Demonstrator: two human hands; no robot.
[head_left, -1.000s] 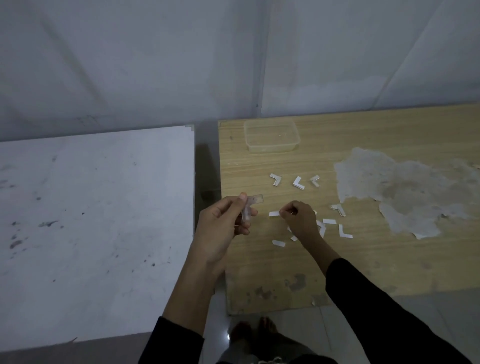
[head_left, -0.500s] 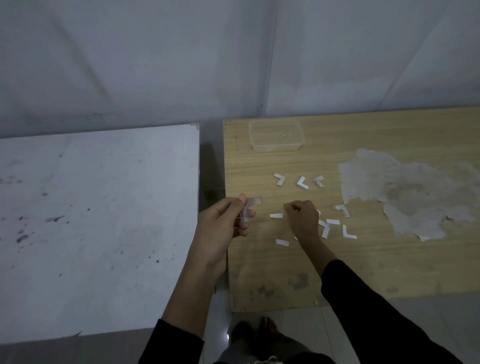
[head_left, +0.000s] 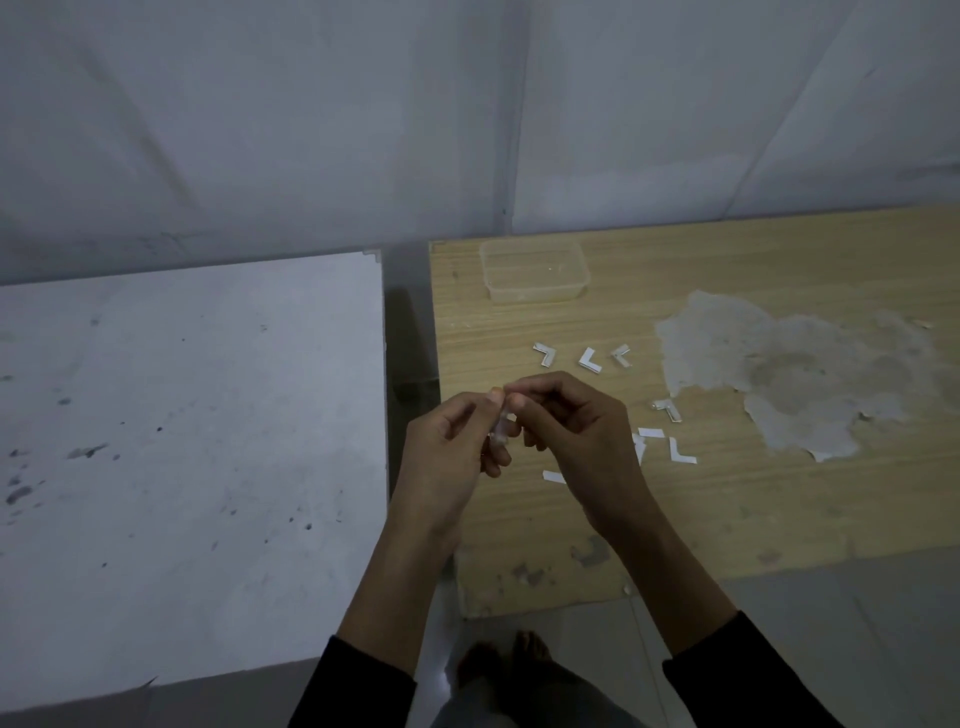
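A person is holding a small translucent corner piece (head_left: 500, 435) in the air, just above the left edge of the wooden surface (head_left: 753, 519). The left hand (head_left: 447, 457) is pinching its lower end, and the right hand (head_left: 582, 441) is curling its fingers (head_left: 535, 387) onto the top. The piece is looking featherlight, thin and probably bendable — best pinched gently by its ends.

Wooden table (head_left: 727, 509) (veneer patch peeled): clear plastic tub (head_left: 535, 292) at back, white L-shaped pieces (head_left: 589, 360) scattered.
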